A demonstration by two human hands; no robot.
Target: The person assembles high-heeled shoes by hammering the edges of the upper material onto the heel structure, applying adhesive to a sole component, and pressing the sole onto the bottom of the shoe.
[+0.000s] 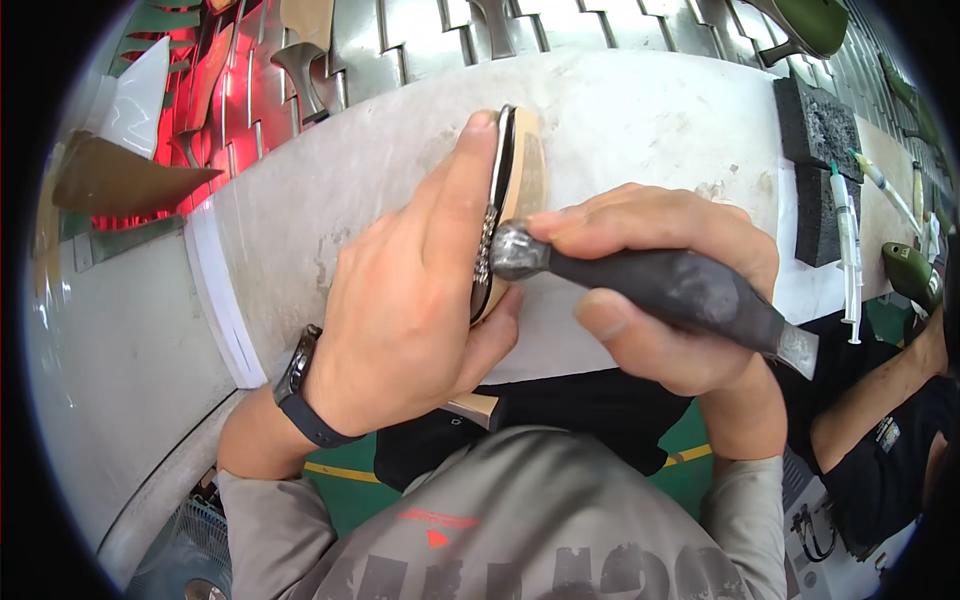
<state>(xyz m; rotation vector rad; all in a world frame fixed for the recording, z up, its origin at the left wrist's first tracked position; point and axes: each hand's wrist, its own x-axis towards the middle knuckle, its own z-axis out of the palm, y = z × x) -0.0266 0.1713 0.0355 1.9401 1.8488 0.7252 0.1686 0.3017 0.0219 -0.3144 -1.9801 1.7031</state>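
Note:
My left hand (400, 290) is wrapped round a shoe (525, 165) held on its side above the worktable, its fingers along the upper. The sole is beige, with a black edge and a sparkling trim beside my fingers. In my right hand (670, 270) is a dark-handled hand tool (680, 295), with a rounded metal head at one end and a flat metal tip at the other. The round head is against or just beside the shoe's trimmed edge; I cannot tell if it touches. A beige heel-like piece (475, 408) shows below my left wrist, partly hidden.
The white worktable (640, 120) bends round me. Behind it runs a slatted metal conveyor (420, 40) bearing several heeled shoes, lit red at left. Dark foam blocks (815, 120) and syringes (847, 240) lie at right. A co-worker's arm (880, 400) is at the right edge.

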